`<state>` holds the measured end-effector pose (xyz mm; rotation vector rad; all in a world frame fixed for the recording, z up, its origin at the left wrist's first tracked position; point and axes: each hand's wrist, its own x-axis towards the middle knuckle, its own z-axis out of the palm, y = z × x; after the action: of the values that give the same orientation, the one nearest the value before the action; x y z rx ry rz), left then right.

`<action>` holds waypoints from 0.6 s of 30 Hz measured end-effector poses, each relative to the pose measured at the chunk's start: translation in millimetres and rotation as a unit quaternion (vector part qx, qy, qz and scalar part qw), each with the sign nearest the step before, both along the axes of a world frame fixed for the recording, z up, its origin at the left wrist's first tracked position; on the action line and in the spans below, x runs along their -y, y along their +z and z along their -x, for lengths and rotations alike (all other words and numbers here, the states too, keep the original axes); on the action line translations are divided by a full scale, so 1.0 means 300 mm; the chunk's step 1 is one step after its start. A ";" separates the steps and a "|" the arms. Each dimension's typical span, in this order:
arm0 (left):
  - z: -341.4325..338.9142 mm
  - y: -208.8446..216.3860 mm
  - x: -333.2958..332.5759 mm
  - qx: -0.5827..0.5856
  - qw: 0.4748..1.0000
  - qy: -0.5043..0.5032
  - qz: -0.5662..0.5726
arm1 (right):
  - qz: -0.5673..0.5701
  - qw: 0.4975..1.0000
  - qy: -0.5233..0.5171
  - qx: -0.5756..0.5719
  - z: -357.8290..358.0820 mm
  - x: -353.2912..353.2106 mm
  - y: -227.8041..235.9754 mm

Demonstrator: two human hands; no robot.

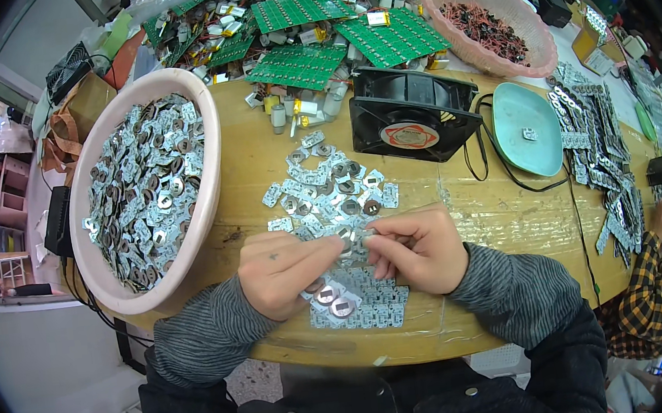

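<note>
We pinch one small silvery circuit piece between left hand and right hand, fingers closed on it, at six o'clock of the scattered pile; light, thin, stiff, probably snappable, so best held by its edges.

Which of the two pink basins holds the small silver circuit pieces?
The near-left pink basin beside the left hand, heaped with silver pieces; the far-right basin holds dark reddish parts instead.

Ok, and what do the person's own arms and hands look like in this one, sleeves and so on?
Both hands are bare, with no gloves. The left hand has a small dark mark on its back; no rings or watch show on it or on the right hand. Each forearm wears a grey, finely striped knit sleeve, and a dark jacket with round snap buttons covers the upper arms.
</note>
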<state>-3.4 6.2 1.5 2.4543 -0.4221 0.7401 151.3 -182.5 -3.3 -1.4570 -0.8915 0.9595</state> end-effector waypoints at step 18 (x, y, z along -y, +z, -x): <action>0.004 0.008 0.004 0.008 0.998 -0.015 -0.063 | 0.015 0.996 0.071 0.053 -0.024 0.001 0.011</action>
<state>-4.6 5.0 3.7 2.5538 -0.5246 0.7428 158.5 -182.7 0.0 -1.4960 -1.0733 1.0110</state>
